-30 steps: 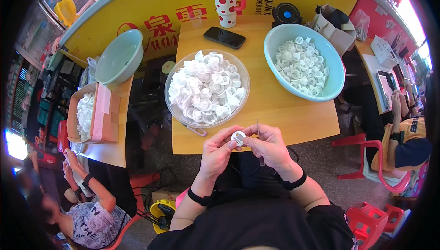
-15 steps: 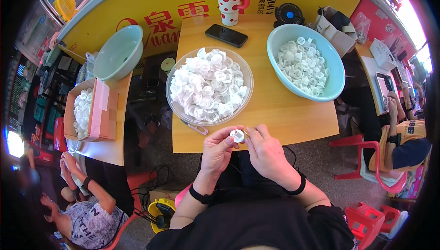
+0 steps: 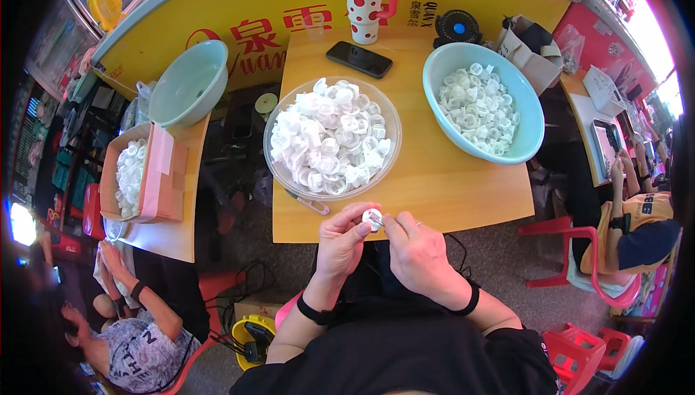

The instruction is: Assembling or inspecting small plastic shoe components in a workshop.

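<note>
Just off the table's front edge, my left hand (image 3: pixel 340 243) pinches a small round white plastic piece (image 3: pixel 371 215) between thumb and fingers. My right hand (image 3: pixel 420 254), a ring on one finger, is closed on a thin metal tool (image 3: pixel 379 222). Its tip lies against the face of the white piece; whether it is a pick or tweezers I cannot make out. Beyond my hands, a clear round tub (image 3: pixel 394 150) is heaped with similar white pieces (image 3: pixel 326 134). To its right a light-blue basin (image 3: pixel 532 138) contains more of them. A pink-handled tool (image 3: pixel 313 205) lies by the tub.
At the table's back are a black phone (image 3: pixel 359 58), a red-dotted tumbler (image 3: pixel 363 4) and a small black fan (image 3: pixel 457 27). On the left table, a cardboard box (image 3: pixel 163 178) of white pieces and a pale green basin (image 3: pixel 221 69). People sit at both sides, near red chairs (image 3: pixel 594 239).
My right hand has shifted slightly, bringing the metal tool's tip onto the face of the white piece. My left hand keeps its pinch on the piece.
</note>
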The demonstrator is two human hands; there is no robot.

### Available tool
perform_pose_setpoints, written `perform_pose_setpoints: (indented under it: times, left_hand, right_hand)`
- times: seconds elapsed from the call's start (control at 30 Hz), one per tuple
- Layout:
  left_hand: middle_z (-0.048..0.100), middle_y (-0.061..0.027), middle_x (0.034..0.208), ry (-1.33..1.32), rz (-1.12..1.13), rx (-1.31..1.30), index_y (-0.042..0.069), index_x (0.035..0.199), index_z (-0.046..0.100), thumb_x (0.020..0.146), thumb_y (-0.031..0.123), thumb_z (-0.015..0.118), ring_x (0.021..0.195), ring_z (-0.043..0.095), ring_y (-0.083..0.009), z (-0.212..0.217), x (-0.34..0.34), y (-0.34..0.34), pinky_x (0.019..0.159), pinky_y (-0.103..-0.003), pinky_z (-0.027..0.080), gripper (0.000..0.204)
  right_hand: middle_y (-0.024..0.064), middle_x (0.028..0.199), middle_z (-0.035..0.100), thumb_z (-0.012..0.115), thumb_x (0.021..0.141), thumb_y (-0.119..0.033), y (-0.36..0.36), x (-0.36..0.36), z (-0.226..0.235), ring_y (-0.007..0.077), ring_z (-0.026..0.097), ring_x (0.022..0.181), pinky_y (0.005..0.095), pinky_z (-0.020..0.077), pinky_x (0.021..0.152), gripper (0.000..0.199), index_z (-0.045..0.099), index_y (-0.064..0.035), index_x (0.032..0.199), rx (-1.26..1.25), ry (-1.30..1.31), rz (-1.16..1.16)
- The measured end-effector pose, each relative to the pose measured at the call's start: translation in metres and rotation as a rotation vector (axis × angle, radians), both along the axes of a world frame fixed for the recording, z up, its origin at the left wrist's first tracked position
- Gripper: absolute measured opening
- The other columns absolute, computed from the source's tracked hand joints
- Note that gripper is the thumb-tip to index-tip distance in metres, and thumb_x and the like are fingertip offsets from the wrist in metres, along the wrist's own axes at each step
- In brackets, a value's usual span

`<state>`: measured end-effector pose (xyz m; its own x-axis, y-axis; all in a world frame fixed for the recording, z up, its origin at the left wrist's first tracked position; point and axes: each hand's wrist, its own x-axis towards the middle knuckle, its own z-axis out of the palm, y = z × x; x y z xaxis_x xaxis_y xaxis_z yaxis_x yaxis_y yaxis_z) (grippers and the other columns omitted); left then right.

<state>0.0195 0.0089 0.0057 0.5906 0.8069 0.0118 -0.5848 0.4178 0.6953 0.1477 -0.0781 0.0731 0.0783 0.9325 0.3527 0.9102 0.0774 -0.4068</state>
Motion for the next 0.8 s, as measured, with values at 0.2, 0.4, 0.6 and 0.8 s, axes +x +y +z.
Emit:
perform_pose_setpoints:
  times: [0.2,0.4,0.6,0.8]
  left_hand:
    - [0.065,-0.0156,0.111,-0.012,-0.025,-0.021,-0.006,0.114,0.061,0.083,0.004,0.068,0.101,0.062,-0.0189,-0.0006,-0.0019,-0.0022,0.093,-0.030,0.046,0.034]
    - [0.065,-0.0153,0.110,-0.029,-0.016,-0.004,-0.006,0.115,0.061,0.083,0.007,0.070,0.101,0.062,-0.0196,0.0023,0.0008,-0.0033,0.093,-0.031,0.045,0.035]
    - [0.065,-0.0153,0.110,-0.042,-0.010,-0.009,-0.005,0.114,0.062,0.082,0.008,0.071,0.102,0.062,-0.0199,0.0033,0.0014,-0.0050,0.093,-0.031,0.046,0.035]
    - [0.064,-0.0141,0.109,-0.079,-0.021,-0.026,-0.005,0.113,0.063,0.084,0.003,0.067,0.102,0.061,-0.0194,0.0000,-0.0009,-0.0042,0.094,-0.031,0.045,0.030]
  right_hand:
    - [0.0121,0.083,0.054,0.061,0.070,-0.001,-0.0016,-0.0016,0.0024,0.0267,0.061,0.069,0.0356,0.0491,0.058,0.035,0.059,0.0045,0.104,-0.015,-0.012,0.037]
    - [0.0121,0.081,0.054,0.061,0.070,-0.002,-0.0047,-0.0044,0.0003,0.0263,0.061,0.067,0.0357,0.0494,0.057,0.035,0.059,0.0046,0.104,0.019,0.034,-0.028]
    - [0.0122,0.081,0.053,0.061,0.069,-0.001,-0.0059,-0.0060,0.0040,0.0257,0.060,0.065,0.0351,0.0487,0.055,0.034,0.059,0.0044,0.103,0.001,0.025,-0.028]
    - [0.0097,0.078,0.050,0.059,0.069,-0.006,-0.0031,-0.0007,0.0000,0.0207,0.056,0.060,0.0309,0.0455,0.051,0.033,0.059,0.0051,0.100,0.071,-0.116,0.072]
